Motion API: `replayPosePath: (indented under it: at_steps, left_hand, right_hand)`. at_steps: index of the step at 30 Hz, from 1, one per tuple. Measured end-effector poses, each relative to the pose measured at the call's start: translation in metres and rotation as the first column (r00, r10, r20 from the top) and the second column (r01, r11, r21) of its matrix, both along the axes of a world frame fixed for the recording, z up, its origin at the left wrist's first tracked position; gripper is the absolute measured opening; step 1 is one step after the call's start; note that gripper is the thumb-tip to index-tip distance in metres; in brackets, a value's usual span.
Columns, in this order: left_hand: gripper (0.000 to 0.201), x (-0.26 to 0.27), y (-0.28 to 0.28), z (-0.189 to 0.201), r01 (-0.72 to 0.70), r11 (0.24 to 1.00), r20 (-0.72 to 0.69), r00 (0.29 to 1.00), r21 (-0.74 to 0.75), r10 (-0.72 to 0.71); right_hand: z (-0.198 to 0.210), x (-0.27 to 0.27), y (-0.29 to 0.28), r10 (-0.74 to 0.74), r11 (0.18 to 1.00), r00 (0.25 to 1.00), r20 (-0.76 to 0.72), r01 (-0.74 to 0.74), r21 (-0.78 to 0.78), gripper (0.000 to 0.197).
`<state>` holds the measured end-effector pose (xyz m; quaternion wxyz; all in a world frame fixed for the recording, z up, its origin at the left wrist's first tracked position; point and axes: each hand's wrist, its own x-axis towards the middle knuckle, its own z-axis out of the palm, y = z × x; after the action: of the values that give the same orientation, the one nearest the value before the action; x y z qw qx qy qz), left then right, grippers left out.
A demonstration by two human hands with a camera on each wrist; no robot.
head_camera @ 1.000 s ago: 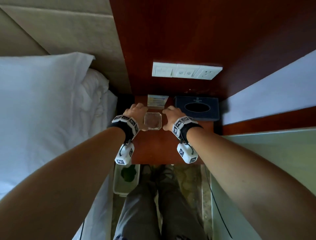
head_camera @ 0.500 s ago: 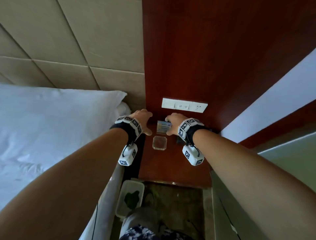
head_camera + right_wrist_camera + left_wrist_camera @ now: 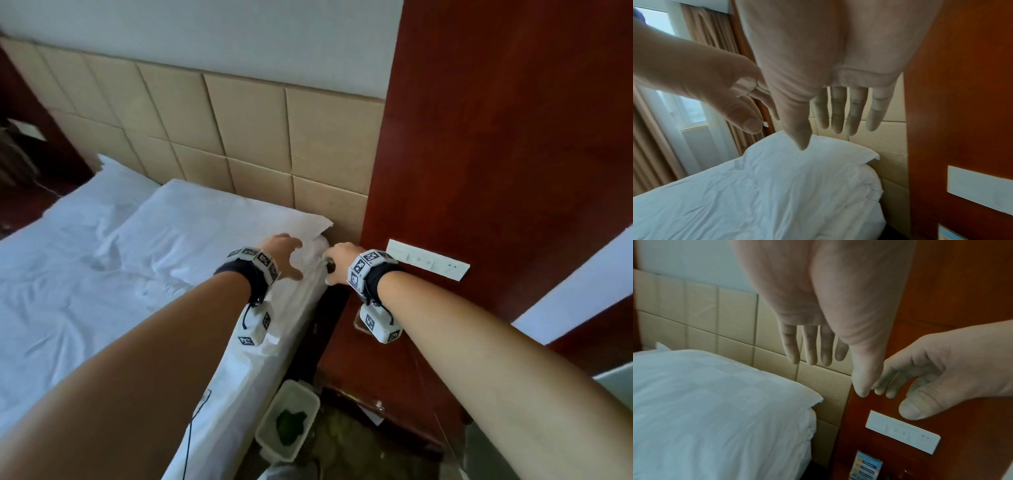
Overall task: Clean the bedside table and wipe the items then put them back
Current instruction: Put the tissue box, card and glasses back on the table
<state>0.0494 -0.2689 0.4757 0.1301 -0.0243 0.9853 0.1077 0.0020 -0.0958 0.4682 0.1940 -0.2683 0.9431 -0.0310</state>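
Observation:
The red-brown bedside table (image 3: 359,370) stands between the bed and the wall panel. My left hand (image 3: 291,255) hovers over the pillow's corner, fingers straight and spread, holding nothing. My right hand (image 3: 337,260) is beside it, above the gap between bed and table, fingers loosely bent and empty. A corner of the clear glass ashtray (image 3: 357,322) shows behind my right wrist camera. The colourful card (image 3: 867,467) stands at the back of the table under the switch panel. My right forearm hides the rest of the table top.
A white switch panel (image 3: 428,263) is fixed to the wooden wall panel. A white pillow (image 3: 205,233) and bedding lie on the left. On the floor by the bed stands a white bin (image 3: 270,442) with a green cloth (image 3: 291,423) inside.
Both hands have left the glass ashtray and the card, risen, and moved left toward the pillow. The head view has swung up and left over the bed.

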Motion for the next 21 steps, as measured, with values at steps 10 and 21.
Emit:
replayPosePath:
  at_steps: [10,21]
  left_hand:
    - [0.075,0.097,-0.134,0.002,-0.265,0.964,0.037,0.964,0.008,0.265]
    - [0.066,0.211,-0.289,-0.072,-0.414,0.909,0.158,0.901,0.046,0.403]
  right_hand:
    - [0.006,0.057,-0.148,0.263,0.965,0.964,0.037,-0.263,-0.003,0.057]
    - [-0.065,0.135,-0.318,0.442,0.891,0.886,0.142,-0.451,0.042,0.058]
